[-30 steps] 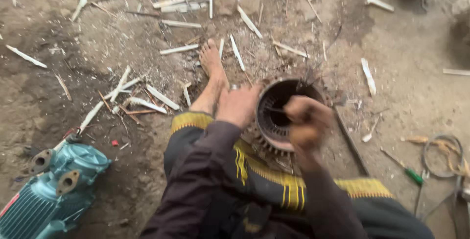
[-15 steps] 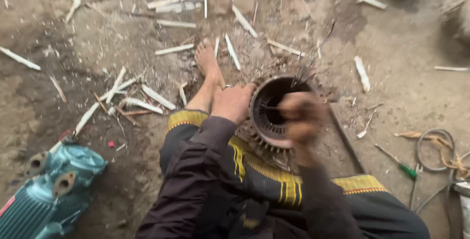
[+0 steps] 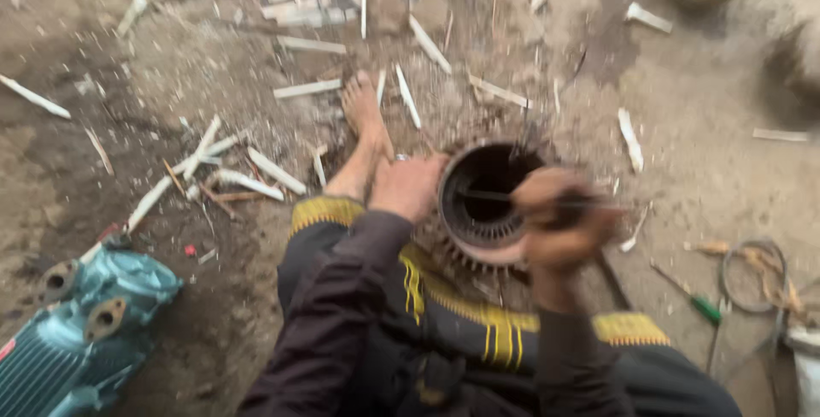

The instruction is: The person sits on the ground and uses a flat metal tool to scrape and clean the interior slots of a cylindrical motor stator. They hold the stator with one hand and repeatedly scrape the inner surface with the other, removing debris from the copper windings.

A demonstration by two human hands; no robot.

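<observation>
On the dirt floor, between the seated person's legs, a round stator (image 3: 485,203) lies with its dark bore facing up, toothed along its lower rim. The left hand (image 3: 408,185) rests flat against the stator's left side, fingers spread over the rim, holding it steady. The right hand (image 3: 559,222) hangs over the stator's right edge, blurred, fist closed around a thin dark rod (image 3: 504,197) that reaches leftward across the bore. A bare foot (image 3: 363,114) stretches out just above the left hand. Pale sticks (image 3: 307,89) are scattered over the floor around and beyond the foot. At lower left sits a teal motor (image 3: 81,331), well apart from the hands. To the right, a green-handled screwdriver (image 3: 696,302) lies near a wire loop (image 3: 752,276). Dark sleeves and trousers with yellow stripes fill the bottom of the view.
</observation>
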